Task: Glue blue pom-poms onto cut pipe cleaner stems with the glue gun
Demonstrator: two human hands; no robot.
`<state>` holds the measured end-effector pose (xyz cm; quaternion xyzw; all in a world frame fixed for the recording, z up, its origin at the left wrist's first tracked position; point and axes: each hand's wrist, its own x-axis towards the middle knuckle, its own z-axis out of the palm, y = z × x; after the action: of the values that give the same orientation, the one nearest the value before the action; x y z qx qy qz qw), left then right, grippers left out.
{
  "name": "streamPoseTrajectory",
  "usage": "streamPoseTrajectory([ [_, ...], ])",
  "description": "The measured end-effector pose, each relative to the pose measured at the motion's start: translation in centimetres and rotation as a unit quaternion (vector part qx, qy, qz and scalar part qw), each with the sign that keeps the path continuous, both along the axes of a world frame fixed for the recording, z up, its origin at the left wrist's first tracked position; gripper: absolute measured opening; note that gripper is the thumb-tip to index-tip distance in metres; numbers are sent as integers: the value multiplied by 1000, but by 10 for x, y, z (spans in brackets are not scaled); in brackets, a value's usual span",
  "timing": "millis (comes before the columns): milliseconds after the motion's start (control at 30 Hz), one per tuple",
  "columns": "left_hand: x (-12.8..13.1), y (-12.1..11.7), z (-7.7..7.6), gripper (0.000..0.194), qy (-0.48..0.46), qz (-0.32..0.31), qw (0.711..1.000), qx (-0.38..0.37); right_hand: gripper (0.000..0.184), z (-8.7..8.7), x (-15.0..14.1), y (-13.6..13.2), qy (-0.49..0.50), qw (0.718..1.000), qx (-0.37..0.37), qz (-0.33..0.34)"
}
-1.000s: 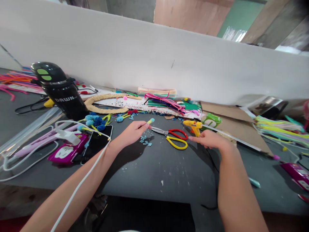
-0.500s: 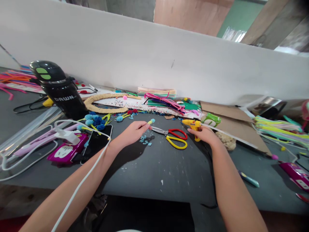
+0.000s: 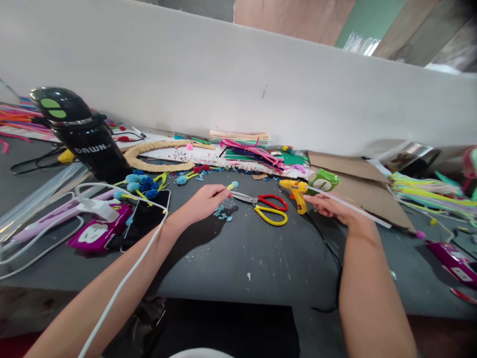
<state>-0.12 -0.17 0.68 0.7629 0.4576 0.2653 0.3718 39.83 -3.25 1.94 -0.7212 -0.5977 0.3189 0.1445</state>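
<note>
My left hand (image 3: 209, 201) pinches a pipe-cleaner piece with a light blue fuzzy tip (image 3: 233, 185) between thumb and fingertips. Just under it lie small light blue scraps (image 3: 222, 215). Scissors with one red and one yellow handle (image 3: 269, 209) rest between my hands, blades pointing left. A yellow hot glue gun (image 3: 297, 191) stands on the table with a long clear glue stick (image 3: 357, 211) out of its back. My right hand (image 3: 328, 205) is just right of its handle, fingers partly stretched, holding nothing I can see.
Blue pom-pom stems (image 3: 145, 185), a phone (image 3: 152, 216) and a magenta power bank (image 3: 102, 228) lie left, before a black bottle (image 3: 87, 144). A white cable crosses my left forearm. Behind are a braided ring (image 3: 143, 151), bundled pipe cleaners (image 3: 253, 149) and cardboard (image 3: 368, 194).
My right hand has let go of the glue gun and drawn back to the right. The gun stays standing. My left hand still holds the blue-tipped piece; the view shifts slightly.
</note>
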Motion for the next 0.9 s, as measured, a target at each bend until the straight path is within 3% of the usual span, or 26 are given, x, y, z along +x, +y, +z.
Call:
streamPoseTrajectory([
  [100,1,-2,3,49,4,-5,1000,-2,55,8,-9,-7,143,985,-74,59],
  [333,5,-3,3,35,-42,14,999,-11,46,13,-54,1,185,950,-110,226],
  [533,11,-7,2,32,-138,67,986,-59,37,14,-86,0,312,917,-34,249],
  [733,13,-9,2,37,-195,59,973,-103,42,21,-95,-11,414,875,41,247],
  [900,16,-13,3,44,-228,15,964,-136,52,26,-112,-18,476,829,58,288],
])
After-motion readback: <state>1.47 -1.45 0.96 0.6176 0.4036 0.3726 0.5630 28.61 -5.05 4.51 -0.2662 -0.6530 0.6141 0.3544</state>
